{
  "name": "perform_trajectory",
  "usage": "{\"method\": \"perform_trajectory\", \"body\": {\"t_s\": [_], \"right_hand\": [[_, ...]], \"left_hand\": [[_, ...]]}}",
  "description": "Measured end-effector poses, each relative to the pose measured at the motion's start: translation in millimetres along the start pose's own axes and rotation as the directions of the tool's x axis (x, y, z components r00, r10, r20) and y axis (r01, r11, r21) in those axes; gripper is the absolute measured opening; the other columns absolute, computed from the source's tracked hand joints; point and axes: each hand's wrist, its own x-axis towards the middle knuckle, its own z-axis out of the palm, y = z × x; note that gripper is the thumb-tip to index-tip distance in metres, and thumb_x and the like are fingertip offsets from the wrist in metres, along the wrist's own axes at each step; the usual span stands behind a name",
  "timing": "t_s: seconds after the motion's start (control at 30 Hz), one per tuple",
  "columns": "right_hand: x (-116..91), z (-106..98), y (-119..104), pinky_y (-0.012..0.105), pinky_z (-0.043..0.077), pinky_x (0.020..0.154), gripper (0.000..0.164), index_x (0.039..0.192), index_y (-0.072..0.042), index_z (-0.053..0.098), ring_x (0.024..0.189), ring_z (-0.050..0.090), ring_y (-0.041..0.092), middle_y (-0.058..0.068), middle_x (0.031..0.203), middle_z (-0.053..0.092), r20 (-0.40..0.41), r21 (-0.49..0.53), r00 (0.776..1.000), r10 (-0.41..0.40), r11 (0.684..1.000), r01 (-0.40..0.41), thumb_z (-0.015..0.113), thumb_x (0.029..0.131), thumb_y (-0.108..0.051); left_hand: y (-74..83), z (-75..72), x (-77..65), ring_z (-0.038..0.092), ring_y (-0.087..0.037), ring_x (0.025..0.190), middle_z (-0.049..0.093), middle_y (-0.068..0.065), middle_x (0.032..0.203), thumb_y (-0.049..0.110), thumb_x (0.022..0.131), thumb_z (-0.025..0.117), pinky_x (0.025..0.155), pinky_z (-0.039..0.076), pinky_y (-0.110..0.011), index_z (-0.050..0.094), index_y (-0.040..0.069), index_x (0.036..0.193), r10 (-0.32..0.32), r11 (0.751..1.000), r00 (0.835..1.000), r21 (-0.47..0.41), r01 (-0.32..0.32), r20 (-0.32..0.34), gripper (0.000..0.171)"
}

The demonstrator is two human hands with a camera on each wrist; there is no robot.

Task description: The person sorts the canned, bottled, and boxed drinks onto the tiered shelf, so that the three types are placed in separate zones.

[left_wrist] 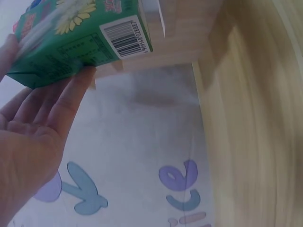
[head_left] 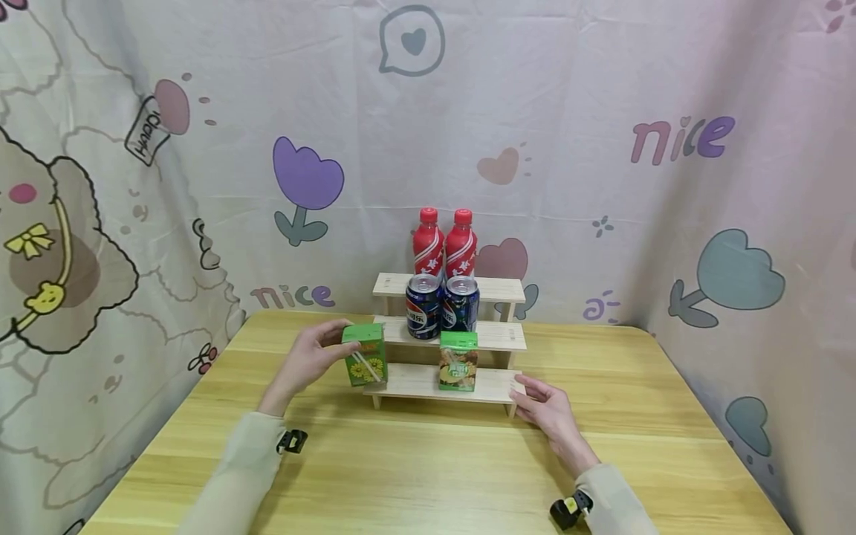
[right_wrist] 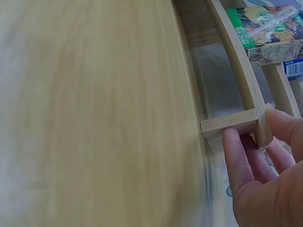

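My left hand [head_left: 316, 360] holds a green drink carton [head_left: 365, 358] with yellow flowers and a straw, thumb on its front and fingers behind. The carton is upright at the left end of the bottom step of a three-tier wooden shelf [head_left: 408, 383], overlapping that end in the head view. In the left wrist view its barcode side shows over the fingers [left_wrist: 71, 101]. At the shelf's other end, my right hand [head_left: 550, 410] grips the bottom step's corner, thumb above and fingers below. A second drink carton [head_left: 458, 362], green-topped, stands right of centre on that step.
Two dark blue cans, a left can [head_left: 423, 308] and a right can [head_left: 461, 306], stand side by side on the middle step. Behind them are two red bottles [head_left: 428, 241] on the top step. A printed curtain [head_left: 568, 186] hangs behind the wooden table [head_left: 401, 475].
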Motion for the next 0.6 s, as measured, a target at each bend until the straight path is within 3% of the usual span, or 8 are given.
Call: {"method": "perform_trajectory", "body": {"t_s": [0.27, 0.47, 0.6], "right_hand": [[0, -1, 0, 0.024, 0.059, 0.076, 0.051, 0.134, -0.004, 0.059, 0.085, 0.069, 0.01, 0.023, 0.131, 0.057, 0.005, -0.004, 1.0, 0.004, 1.0, -0.004, 0.076, 0.086, -0.012], [0, 0, 0, 0.025, 0.058, 0.078, 0.052, 0.134, -0.005, 0.059, 0.088, 0.069, 0.01, 0.025, 0.135, 0.054, 0.01, -0.008, 1.0, 0.004, 1.0, -0.004, 0.076, 0.086, -0.013], [0, 0, 0, 0.025, 0.058, 0.078, 0.052, 0.135, -0.005, 0.058, 0.088, 0.069, 0.01, 0.026, 0.136, 0.053, 0.014, -0.004, 1.0, 0.009, 1.0, -0.009, 0.076, 0.086, -0.013]], "left_hand": [[4.9, 26.9, 9.0, 0.064, -0.032, 0.113, 0.069, -0.015, 0.119, 0.024, 0.086, 0.076, 0.09, 0.056, -0.038, 0.064, 0.008, 0.123, 0.029, 0.999, 0.999, -0.043, -0.028, 0.016, 0.042], [6.0, 43.6, 10.4, 0.063, -0.033, 0.115, 0.068, -0.012, 0.123, 0.027, 0.086, 0.077, 0.095, 0.054, -0.044, 0.063, 0.01, 0.127, 0.028, 0.999, 1.0, -0.038, -0.028, 0.003, 0.047], [8.9, 53.9, 8.8, 0.063, -0.034, 0.115, 0.067, -0.013, 0.124, 0.025, 0.085, 0.077, 0.094, 0.054, -0.043, 0.061, 0.005, 0.13, 0.036, 0.999, 0.999, -0.037, -0.035, 0.013, 0.052]]}}
